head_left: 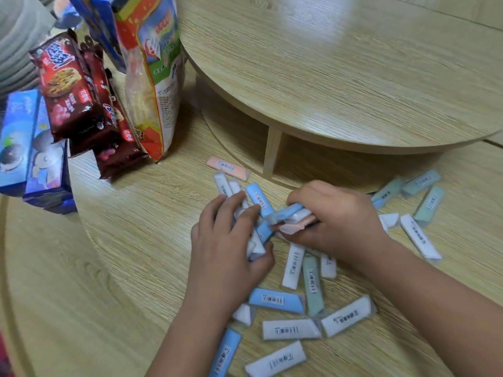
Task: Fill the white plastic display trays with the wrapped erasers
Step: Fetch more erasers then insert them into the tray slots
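Observation:
Several wrapped erasers in white, blue, green and pink lie scattered on the wooden floor, among them a blue one (pixel 276 300), a white one (pixel 290 329) and a pink one (pixel 228 165). My left hand (pixel 231 246) grips a small bundle of blue and white erasers (pixel 258 235). My right hand (pixel 337 221) grips a stack of blue, white and pink erasers (pixel 294 217). The two bundles almost meet between my hands. No white display tray is in view.
A low round wooden table (pixel 340 77) stands just behind the pile. Snack packs and boxes (pixel 81 104) are stacked at the left, with a tall bag (pixel 152 77) leaning beside them. More green and white erasers (pixel 419 208) lie at the right.

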`<state>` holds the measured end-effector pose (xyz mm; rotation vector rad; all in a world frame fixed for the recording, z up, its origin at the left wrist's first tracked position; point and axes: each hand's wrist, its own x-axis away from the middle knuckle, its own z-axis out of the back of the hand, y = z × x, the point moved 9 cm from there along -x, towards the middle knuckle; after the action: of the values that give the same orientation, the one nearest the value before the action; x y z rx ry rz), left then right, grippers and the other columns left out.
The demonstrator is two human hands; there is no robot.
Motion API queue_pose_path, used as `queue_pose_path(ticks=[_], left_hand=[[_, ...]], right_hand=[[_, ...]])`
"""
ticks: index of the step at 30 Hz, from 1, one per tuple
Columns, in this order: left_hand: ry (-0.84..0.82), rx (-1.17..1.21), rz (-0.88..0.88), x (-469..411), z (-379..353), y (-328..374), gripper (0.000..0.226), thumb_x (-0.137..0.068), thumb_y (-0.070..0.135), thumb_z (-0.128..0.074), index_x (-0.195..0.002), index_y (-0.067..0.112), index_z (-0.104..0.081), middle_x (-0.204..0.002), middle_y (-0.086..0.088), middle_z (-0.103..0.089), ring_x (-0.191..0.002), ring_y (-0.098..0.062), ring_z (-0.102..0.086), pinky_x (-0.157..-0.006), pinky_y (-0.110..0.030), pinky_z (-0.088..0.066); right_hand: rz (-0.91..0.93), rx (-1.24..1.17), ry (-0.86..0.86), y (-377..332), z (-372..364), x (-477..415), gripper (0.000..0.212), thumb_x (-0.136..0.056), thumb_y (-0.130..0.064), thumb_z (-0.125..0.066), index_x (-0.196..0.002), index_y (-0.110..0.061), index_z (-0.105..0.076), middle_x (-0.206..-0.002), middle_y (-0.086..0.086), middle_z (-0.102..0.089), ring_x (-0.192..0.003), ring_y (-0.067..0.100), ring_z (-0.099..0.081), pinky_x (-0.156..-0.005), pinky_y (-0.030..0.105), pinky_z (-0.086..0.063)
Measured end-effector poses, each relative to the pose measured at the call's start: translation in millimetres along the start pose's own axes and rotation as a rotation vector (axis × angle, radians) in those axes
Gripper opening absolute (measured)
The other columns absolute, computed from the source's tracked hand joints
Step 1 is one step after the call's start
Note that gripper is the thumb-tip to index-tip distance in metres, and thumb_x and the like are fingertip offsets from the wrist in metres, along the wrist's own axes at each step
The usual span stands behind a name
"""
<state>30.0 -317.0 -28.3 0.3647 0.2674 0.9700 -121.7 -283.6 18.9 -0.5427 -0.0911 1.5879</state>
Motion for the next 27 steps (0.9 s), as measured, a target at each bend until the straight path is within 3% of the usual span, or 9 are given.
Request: queue_pose_path(ticks=[3,10,14,16,19,22,25,27], left_hand=[[0.021,0.040,0.023,-0.6,0.4,-1.9,0.069,-0.066,0.033,-0.085,-0.129,0.017,-0.062,-0.145,-0.009,-0.046,-0.131,-0.032,-0.042,-0.099,-0.049,-0.040],[0.125,0.117,0.252,-3.9,6.6,-5.5,0.064,-0.068,0.008,-0.083,-0.129,0.017,-0.063,-0.156,-0.016,-0.030,-0.136,-0.036,-0.039,-0.106,-0.051,-0.041],[0.199,0.135,0.301,-5.4,8.8,-1.0,0.057,-0.071,0.005,-0.079,-0.125,0.014,-0.066,-0.143,-0.017,-0.047,-0.128,-0.037,-0.045,-0.102,-0.050,-0.042],[0.263,0.184,0.302,-6.8,12.2,0.0,0.054,-0.071,0.002,-0.077,-0.124,0.012,-0.067,-0.133,-0.014,-0.055,-0.122,-0.035,-0.048,-0.099,-0.046,-0.043],[0.327,0.225,0.251,-10.9,15.0,7.4,0.056,-0.069,-0.007,-0.073,-0.121,0.012,-0.068,-0.120,-0.008,-0.058,-0.115,-0.029,-0.046,-0.097,-0.026,-0.035],[0.352,0.238,0.223,-12.8,15.3,10.3,0.057,-0.066,-0.012,-0.069,-0.118,0.013,-0.069,-0.119,-0.008,-0.054,-0.116,-0.028,-0.041,-0.094,-0.017,-0.027],[0.314,0.183,0.202,-14.6,12.1,9.1,0.059,-0.063,-0.013,-0.072,-0.116,0.013,-0.070,-0.120,-0.009,-0.052,-0.115,-0.028,-0.039,-0.090,-0.020,-0.030],[0.271,0.140,0.173,-15.9,9.3,12.4,0.060,-0.062,-0.010,-0.074,-0.117,0.013,-0.070,-0.120,-0.011,-0.053,-0.114,-0.029,-0.041,-0.088,-0.033,-0.042]], right_hand=[[-0.028,-0.081,0.022,4.3,4.9,-1.9,0.036,-0.078,-0.051,-0.076,-0.088,-0.017,-0.075,-0.081,-0.001,-0.067,-0.066,0.023,-0.065,-0.053,0.038,-0.051],[0.034,-0.172,0.191,-4.1,26.9,4.2,0.044,-0.082,-0.053,-0.073,-0.082,-0.009,-0.073,-0.075,0.001,-0.067,-0.062,0.019,-0.062,-0.048,0.036,-0.050],[0.033,-0.208,0.247,-1.4,36.6,7.5,0.043,-0.081,-0.049,-0.077,-0.082,-0.006,-0.072,-0.076,0.001,-0.067,-0.063,0.019,-0.061,-0.049,0.038,-0.050],[0.049,-0.221,0.274,-1.1,40.4,7.4,0.043,-0.081,-0.047,-0.077,-0.081,-0.005,-0.072,-0.076,0.002,-0.067,-0.063,0.020,-0.062,-0.050,0.038,-0.051],[0.059,-0.208,0.296,0.5,43.9,7.2,0.044,-0.082,-0.047,-0.076,-0.081,-0.004,-0.072,-0.076,0.003,-0.067,-0.063,0.019,-0.062,-0.051,0.037,-0.052],[0.062,-0.201,0.306,3.6,45.2,9.1,0.043,-0.081,-0.047,-0.078,-0.081,-0.004,-0.072,-0.077,0.004,-0.068,-0.064,0.020,-0.063,-0.051,0.037,-0.052],[0.038,-0.205,0.297,8.2,40.9,13.0,0.045,-0.082,-0.048,-0.076,-0.081,-0.004,-0.072,-0.077,0.004,-0.067,-0.064,0.022,-0.063,-0.051,0.038,-0.052],[0.016,-0.192,0.283,11.3,37.4,15.3,0.045,-0.083,-0.049,-0.075,-0.082,-0.004,-0.073,-0.079,0.004,-0.068,-0.065,0.022,-0.063,-0.051,0.039,-0.052]])
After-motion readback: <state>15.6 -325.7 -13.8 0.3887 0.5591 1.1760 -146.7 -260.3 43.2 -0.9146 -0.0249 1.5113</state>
